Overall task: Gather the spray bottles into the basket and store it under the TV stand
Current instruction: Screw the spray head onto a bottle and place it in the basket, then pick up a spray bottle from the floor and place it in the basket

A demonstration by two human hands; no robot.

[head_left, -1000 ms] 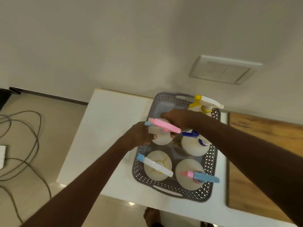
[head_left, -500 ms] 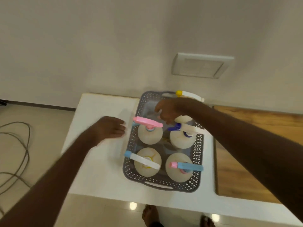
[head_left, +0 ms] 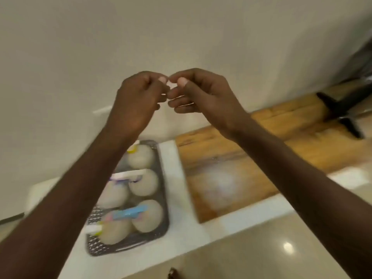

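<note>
Left hand [head_left: 138, 101] and right hand [head_left: 203, 97] curled, fingertips touching; grip contents unclear. Blurred basket [head_left: 164, 200] partly hidden.

Motion-blurred spray bottles [head_left: 141, 214] in basket [head_left: 164, 198], partly hidden behind left forearm; dark object [head_left: 340, 109] cut off at right edge, unidentifiable.

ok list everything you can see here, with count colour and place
basket: one, grey perforated, on the white surface, lower left
spray bottles: at least five visible, cream bodies, coloured triggers, inside the basket
white surface: one, under the basket
wooden board: one, brown, right of the basket
black object: one, blurred, far right on the wood
wall: beige, behind
floor: glossy tile, bottom right
left hand: raised, fingers curled
right hand: raised, fingertips meeting the left's
</note>
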